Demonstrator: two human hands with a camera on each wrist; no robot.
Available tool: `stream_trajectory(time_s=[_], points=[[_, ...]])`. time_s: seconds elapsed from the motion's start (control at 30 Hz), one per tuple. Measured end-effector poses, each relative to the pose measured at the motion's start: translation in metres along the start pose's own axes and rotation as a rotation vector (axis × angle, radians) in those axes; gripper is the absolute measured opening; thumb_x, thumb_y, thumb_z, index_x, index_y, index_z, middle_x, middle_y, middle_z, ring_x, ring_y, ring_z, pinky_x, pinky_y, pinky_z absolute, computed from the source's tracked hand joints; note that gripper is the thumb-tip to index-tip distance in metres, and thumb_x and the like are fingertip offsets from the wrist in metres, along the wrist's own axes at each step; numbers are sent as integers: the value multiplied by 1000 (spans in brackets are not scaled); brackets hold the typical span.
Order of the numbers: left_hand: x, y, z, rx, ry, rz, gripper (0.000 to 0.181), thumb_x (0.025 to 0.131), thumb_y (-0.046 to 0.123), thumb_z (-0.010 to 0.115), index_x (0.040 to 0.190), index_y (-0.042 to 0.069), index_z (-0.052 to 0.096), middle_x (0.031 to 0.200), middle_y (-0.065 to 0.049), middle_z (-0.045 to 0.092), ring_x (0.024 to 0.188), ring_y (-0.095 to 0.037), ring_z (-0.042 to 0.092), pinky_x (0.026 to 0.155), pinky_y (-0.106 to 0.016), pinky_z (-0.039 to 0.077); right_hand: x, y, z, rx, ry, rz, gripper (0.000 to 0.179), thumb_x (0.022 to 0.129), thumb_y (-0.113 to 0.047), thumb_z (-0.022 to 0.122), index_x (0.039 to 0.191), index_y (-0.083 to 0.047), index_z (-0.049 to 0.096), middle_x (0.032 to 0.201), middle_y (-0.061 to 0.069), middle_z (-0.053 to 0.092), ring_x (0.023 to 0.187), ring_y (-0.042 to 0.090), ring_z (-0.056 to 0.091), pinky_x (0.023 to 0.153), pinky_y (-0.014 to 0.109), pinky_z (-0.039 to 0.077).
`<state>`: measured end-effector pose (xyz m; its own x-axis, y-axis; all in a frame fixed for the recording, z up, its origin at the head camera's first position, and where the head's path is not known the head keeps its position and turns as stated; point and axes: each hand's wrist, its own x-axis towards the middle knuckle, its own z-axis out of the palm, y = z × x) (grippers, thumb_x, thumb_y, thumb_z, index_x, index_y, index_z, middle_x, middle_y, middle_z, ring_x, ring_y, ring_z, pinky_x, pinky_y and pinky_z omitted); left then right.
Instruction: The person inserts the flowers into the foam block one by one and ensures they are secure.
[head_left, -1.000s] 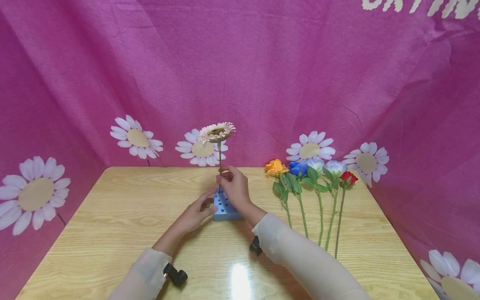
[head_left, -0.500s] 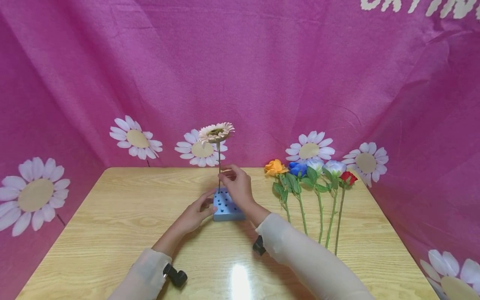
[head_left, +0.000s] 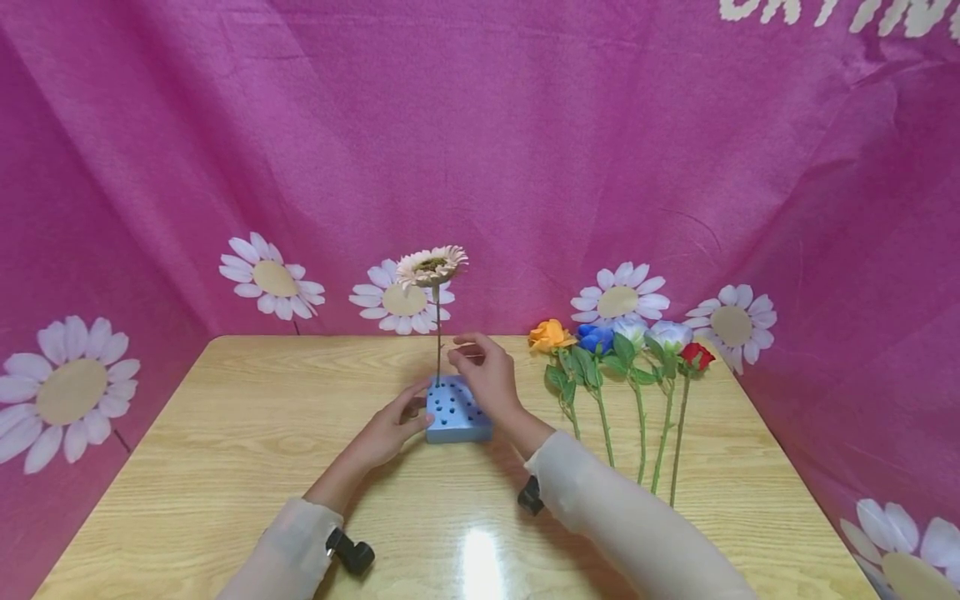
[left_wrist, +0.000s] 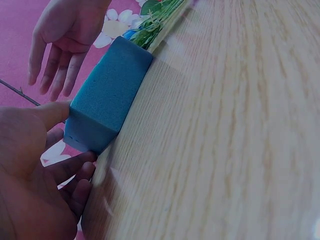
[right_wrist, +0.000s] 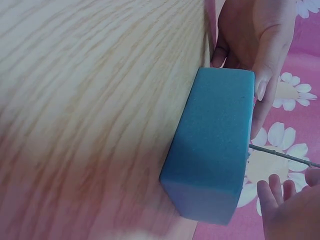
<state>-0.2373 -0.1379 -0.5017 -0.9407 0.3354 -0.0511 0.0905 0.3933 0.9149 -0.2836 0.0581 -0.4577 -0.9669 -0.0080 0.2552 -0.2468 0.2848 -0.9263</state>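
A pale cream gerbera-like flower (head_left: 432,265) stands upright, its thin stem (head_left: 438,342) set in the back left part of a blue foam block (head_left: 459,433) dotted with holes. My left hand (head_left: 384,432) holds the block's left end, thumb at the upper edge and fingers around the side; the left wrist view shows this grip on the block (left_wrist: 110,85). Just right of the stem, my right hand (head_left: 489,379) hovers above the block with fingers loosely bent and nothing between them. In the right wrist view a gap separates these fingers (right_wrist: 275,192) from the stem (right_wrist: 280,154).
Right of the block, several flowers lie side by side on the wooden table (head_left: 247,433): an orange one (head_left: 551,335), a blue one (head_left: 597,337), two pale ones and a red rose (head_left: 697,357). A pink daisy-printed cloth (head_left: 480,167) hangs behind the table.
My right hand has let go of the stem and moved a little to the right, away from it. The flower stays standing; my left hand has kept its place on the block.
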Motion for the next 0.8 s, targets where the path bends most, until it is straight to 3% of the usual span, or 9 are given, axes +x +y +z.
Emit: stream_trajectory(time_s=[0.33,0.6,0.8], points=[[1,-1,0,2,-1,-3,64,106,24,60,163,19,31,155,-22,48,146,-42,40,123,-55,28,-8,2,-9,10,1,23,21,96,-15,75,116,-12,73,103,7,77,97,21,72,85,35,61],[0,-1,0,16,2,-31,64,106,29,60,164,26,31,156,-18,47,147,-40,40,123,-55,28,-15,9,-19,5,-4,46,20,96,-16,75,116,-13,72,104,6,77,98,22,71,88,39,60],[0,-1,0,17,5,-30,64,106,30,60,163,24,31,156,-19,47,146,-41,40,123,-56,28,-20,12,-27,-9,-19,68,21,97,-17,73,118,-13,72,108,6,76,100,23,71,92,42,59]])
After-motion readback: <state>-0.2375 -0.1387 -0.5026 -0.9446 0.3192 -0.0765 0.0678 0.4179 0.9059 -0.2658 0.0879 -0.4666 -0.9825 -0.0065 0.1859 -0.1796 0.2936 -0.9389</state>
